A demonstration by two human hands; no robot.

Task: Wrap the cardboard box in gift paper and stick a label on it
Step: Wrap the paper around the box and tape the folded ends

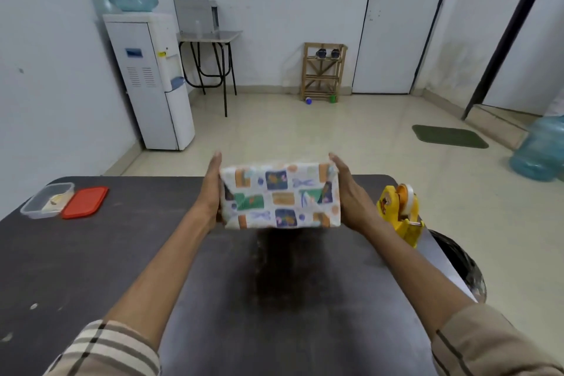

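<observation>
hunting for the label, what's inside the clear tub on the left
The clear tub stands open, its red lid beside it. Inside lies something pale and yellowish, too blurred to tell whether it is labels.

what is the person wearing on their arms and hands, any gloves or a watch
No gloves: the left hand and right hand are bare, and no watch or bracelet shows on either wrist. The forearms are bare too, with sleeves ending near the elbows. The left sleeve is beige with a check of broad pale and dark stripes; the right sleeve is beige with thin dark lines.
</observation>
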